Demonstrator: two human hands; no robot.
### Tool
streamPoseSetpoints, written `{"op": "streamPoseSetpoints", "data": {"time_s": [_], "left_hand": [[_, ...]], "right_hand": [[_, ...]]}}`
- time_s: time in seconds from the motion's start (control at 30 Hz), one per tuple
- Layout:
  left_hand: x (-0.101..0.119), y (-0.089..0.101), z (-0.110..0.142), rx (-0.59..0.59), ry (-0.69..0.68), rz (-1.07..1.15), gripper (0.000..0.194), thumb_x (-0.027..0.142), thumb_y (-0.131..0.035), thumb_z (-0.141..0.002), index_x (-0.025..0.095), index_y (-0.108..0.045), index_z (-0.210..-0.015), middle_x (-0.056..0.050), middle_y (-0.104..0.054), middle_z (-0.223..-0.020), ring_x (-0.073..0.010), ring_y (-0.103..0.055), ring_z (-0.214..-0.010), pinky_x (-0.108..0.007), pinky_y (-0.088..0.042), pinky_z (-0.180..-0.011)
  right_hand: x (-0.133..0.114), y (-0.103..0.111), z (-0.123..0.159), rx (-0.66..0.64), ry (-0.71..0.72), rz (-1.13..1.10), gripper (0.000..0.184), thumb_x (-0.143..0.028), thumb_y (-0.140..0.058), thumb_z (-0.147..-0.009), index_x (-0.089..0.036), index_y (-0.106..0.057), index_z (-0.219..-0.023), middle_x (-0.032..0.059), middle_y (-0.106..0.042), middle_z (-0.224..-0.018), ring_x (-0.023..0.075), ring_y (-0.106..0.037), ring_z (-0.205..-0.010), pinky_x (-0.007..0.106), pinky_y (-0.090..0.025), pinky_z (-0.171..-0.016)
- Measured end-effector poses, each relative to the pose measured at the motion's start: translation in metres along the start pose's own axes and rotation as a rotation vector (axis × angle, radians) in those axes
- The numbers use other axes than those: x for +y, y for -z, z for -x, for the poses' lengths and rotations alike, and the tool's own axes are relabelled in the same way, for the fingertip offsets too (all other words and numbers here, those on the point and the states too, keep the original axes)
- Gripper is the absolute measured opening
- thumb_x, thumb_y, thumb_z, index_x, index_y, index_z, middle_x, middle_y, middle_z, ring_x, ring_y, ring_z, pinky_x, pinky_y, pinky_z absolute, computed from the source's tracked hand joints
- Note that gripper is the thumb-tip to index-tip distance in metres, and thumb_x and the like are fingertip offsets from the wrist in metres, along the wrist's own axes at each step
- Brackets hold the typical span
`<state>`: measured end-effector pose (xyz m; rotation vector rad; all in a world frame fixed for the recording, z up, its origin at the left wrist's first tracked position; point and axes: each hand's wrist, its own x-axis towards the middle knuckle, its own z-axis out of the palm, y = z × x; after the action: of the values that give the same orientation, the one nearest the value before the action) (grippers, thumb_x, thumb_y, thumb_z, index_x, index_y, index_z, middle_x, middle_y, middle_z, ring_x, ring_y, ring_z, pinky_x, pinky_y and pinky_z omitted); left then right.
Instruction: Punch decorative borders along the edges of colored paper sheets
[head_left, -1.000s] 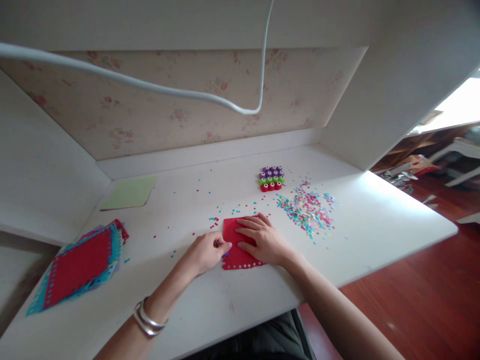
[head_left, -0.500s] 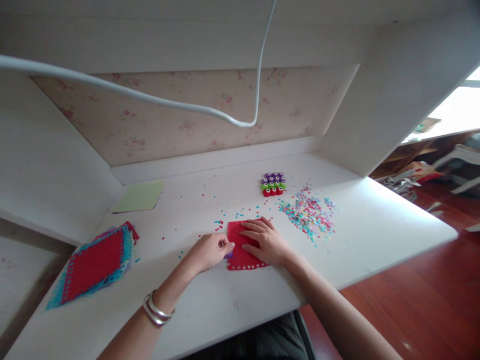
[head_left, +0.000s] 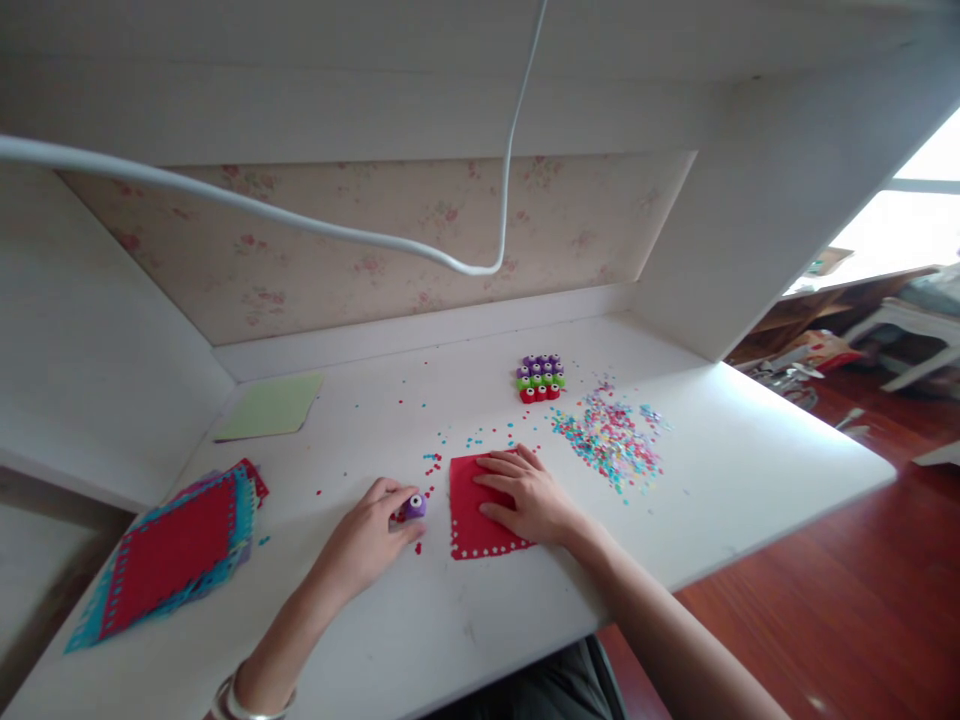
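Observation:
On the desk in front of me lies a sheet of red paper with small holes punched along its bottom edge and the lower part of its left edge. My right hand rests flat on it with the fingers spread. To the left of the sheet, my left hand has its thumb and fingers around a small purple paper punch, apart from the paper. The punch has a white ring with a dark centre facing up. Red bits lie beside that hand.
Several purple, green and red punches stand in rows at the back. Right of them spreads a pile of colourful paper bits. At left lie a stack of punched red and blue sheets and light green paper. A white cable hangs in front.
My left hand has drawn the purple punch away from the paper's left edge, and its fingers have loosened around it. More holes show on that edge. The right hand stays on the sheet.

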<state>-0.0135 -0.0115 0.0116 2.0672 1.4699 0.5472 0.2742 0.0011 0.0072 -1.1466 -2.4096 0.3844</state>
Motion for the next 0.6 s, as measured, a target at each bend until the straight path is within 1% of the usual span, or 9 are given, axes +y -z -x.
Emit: {"op": "streamPoseSetpoints", "data": {"time_s": [0.1,0.17,0.2,0.27,0.33,0.4,0.5,0.57,0.6], "left_hand": [[0.001,-0.007,0.004,0.058,-0.06,0.024,0.024,0.026,-0.062,-0.085,0.026,-0.068,-0.109,-0.004,-0.065,-0.108,-0.0201,-0.064,-0.096,-0.032,-0.051,-0.089],[0.006,-0.013,0.002,0.095,-0.095,0.064,0.031,0.023,-0.061,-0.085,0.026,-0.064,-0.116,-0.004,-0.066,-0.111,-0.0196,-0.064,-0.097,-0.032,-0.052,-0.089],[0.01,-0.016,0.001,0.108,-0.108,0.083,0.038,0.022,-0.061,-0.084,0.027,-0.061,-0.122,-0.004,-0.066,-0.112,-0.0187,-0.065,-0.094,-0.031,-0.054,-0.086],[0.019,-0.023,-0.004,0.114,-0.123,0.12,0.05,0.018,-0.06,-0.084,0.027,-0.053,-0.133,-0.003,-0.067,-0.108,-0.0157,-0.065,-0.08,-0.029,-0.056,-0.079],[0.027,-0.03,-0.008,0.114,-0.133,0.156,0.055,0.014,-0.058,-0.084,0.027,-0.048,-0.136,-0.002,-0.068,-0.105,-0.0134,-0.063,-0.07,-0.027,-0.056,-0.074],[0.032,-0.036,-0.011,0.133,-0.146,0.186,0.055,0.014,-0.058,-0.085,0.026,-0.046,-0.137,-0.002,-0.068,-0.107,-0.013,-0.063,-0.07,-0.027,-0.056,-0.074],[0.032,-0.042,-0.013,0.175,-0.162,0.2,0.049,0.022,-0.059,-0.088,0.025,-0.046,-0.135,-0.004,-0.067,-0.111,-0.0134,-0.063,-0.07,-0.028,-0.057,-0.071],[0.028,-0.044,-0.013,0.196,-0.191,0.172,0.041,0.027,-0.058,-0.091,0.024,-0.05,-0.131,-0.005,-0.067,-0.111,-0.0144,-0.064,-0.073,-0.029,-0.058,-0.072],[0.026,-0.044,-0.013,0.205,-0.22,0.143,0.035,0.029,-0.057,-0.092,0.023,-0.054,-0.126,-0.006,-0.067,-0.11,-0.0158,-0.065,-0.078,-0.03,-0.058,-0.075]], "right_hand": [[-0.007,0.003,0.0,0.028,-0.025,-0.021,0.034,-0.038,-0.061,-0.089,-0.029,-0.065,-0.121,0.0048,-0.06,-0.134,0.028,-0.047,-0.128,0.054,-0.021,-0.112],[-0.016,0.004,-0.001,0.086,-0.011,-0.078,0.035,-0.037,-0.059,-0.091,-0.027,-0.063,-0.124,0.0058,-0.061,-0.132,0.0276,-0.047,-0.129,0.053,-0.025,-0.112],[-0.022,0.004,-0.002,0.106,0.011,-0.127,0.037,-0.036,-0.058,-0.092,-0.025,-0.061,-0.127,0.0067,-0.062,-0.131,0.0263,-0.048,-0.128,0.051,-0.031,-0.111],[-0.034,0.002,-0.003,0.103,0.062,-0.238,0.042,-0.035,-0.058,-0.092,-0.022,-0.056,-0.133,0.0087,-0.063,-0.129,0.0234,-0.054,-0.122,0.042,-0.042,-0.104],[-0.044,-0.002,-0.005,0.09,0.065,-0.316,0.042,-0.031,-0.058,-0.093,-0.021,-0.055,-0.134,0.0096,-0.064,-0.126,0.0214,-0.059,-0.114,0.035,-0.049,-0.096],[-0.048,-0.004,-0.007,0.115,0.013,-0.343,0.037,-0.025,-0.056,-0.093,-0.022,-0.059,-0.129,0.0093,-0.066,-0.121,0.0204,-0.062,-0.109,0.033,-0.051,-0.092],[-0.046,-0.003,-0.008,0.166,-0.08,-0.387,0.03,-0.02,-0.059,-0.09,-0.023,-0.065,-0.119,0.0069,-0.069,-0.111,0.0188,-0.065,-0.099,0.031,-0.052,-0.088],[-0.041,0.0,-0.007,0.186,-0.14,-0.429,0.025,-0.021,-0.062,-0.088,-0.022,-0.068,-0.112,0.0051,-0.071,-0.105,0.0179,-0.066,-0.094,0.03,-0.052,-0.086],[-0.037,0.002,-0.006,0.199,-0.179,-0.447,0.022,-0.021,-0.064,-0.087,-0.023,-0.069,-0.108,0.0044,-0.071,-0.103,0.0177,-0.066,-0.093,0.03,-0.052,-0.085]]}}
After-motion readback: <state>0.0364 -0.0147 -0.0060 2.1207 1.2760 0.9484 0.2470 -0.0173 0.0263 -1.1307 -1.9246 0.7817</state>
